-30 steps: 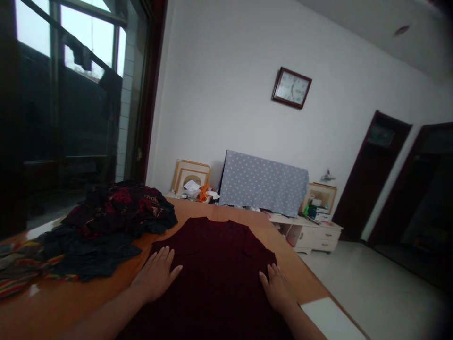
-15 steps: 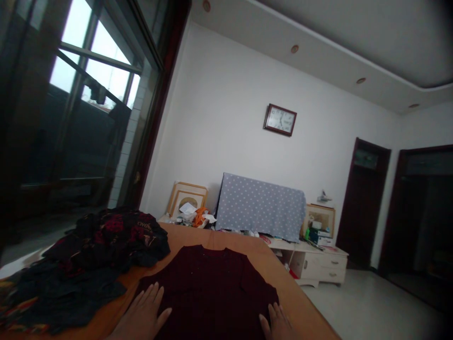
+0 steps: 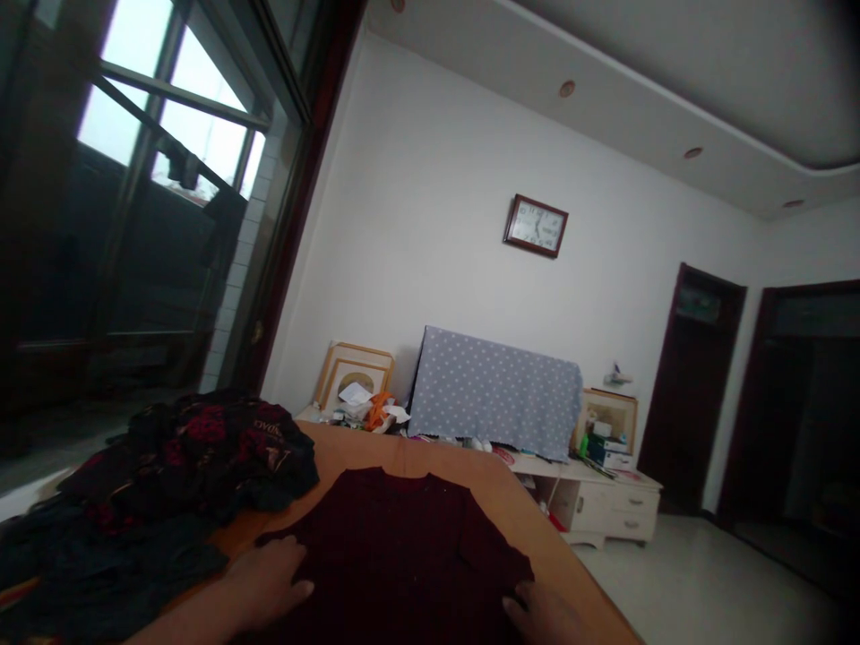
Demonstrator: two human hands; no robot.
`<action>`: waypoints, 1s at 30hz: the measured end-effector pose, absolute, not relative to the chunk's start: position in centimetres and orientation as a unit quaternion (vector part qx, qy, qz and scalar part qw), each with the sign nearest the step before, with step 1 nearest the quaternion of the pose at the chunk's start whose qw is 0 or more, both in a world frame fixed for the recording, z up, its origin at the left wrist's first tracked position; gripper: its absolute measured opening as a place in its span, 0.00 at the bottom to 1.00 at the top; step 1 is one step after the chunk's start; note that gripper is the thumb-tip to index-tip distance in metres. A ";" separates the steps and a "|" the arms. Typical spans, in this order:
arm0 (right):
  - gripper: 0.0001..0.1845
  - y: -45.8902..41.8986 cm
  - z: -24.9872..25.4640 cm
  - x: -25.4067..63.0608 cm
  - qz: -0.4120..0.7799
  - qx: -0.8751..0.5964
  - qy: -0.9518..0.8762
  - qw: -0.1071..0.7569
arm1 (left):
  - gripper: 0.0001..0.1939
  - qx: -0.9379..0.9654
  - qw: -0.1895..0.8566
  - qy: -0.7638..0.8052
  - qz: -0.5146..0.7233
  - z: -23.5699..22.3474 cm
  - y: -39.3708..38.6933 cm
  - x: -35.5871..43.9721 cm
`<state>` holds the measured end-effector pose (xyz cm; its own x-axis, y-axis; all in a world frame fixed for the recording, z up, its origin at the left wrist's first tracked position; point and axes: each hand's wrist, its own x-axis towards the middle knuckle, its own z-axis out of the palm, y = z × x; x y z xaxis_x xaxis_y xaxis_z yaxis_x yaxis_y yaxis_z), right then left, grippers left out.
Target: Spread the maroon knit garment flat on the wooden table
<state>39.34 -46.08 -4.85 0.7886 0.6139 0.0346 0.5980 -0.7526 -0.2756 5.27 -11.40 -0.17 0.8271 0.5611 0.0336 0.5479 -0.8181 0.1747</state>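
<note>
A dark red shirt (image 3: 403,555) lies spread out on the wooden table, its neckline away from me and its lower part cut off by the bottom of the view. At its left edge, by the sleeve, my left hand (image 3: 269,578) has its fingers curled onto the cloth and the thumb resting on the shirt. My right hand (image 3: 543,614) is at the opposite edge, also with bent fingers gripping the fabric near the sleeve end. The fingertips of both hands are partly hidden.
A heap of dark clothes with red patterns (image 3: 202,457) covers the left of the table (image 3: 430,459). Behind stand a white cabinet (image 3: 614,511), a spotted grey-blue cloth (image 3: 494,390) over something wide, and framed pictures (image 3: 356,367). A large window is on the left.
Both hands lay flat with fingers stretched on the shirt's sides; now their fingers are bent in at its edges. The view has shifted slightly.
</note>
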 end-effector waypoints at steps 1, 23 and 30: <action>0.17 -45.9 -4.4 39.5 0.029 -0.935 -0.325 0.139 | 0.27 0.953 0.071 0.290 0.048 0.0 -11.1 5.5; 0.09 -40.4 -3.0 42.0 0.050 -0.918 -0.357 0.166 | 0.13 0.953 0.085 0.281 0.076 -1.7 -7.8 9.3; 0.10 -37.2 -1.7 45.8 -0.007 -0.908 -0.329 0.259 | 0.15 0.930 0.136 0.325 0.103 -1.0 -3.1 13.6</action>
<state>45.78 -37.21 -1.74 0.7833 0.5941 0.1831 0.6011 -0.6487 -0.4667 13.55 -3.08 -1.05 0.7671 0.6332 0.1035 0.5771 -0.7514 0.3198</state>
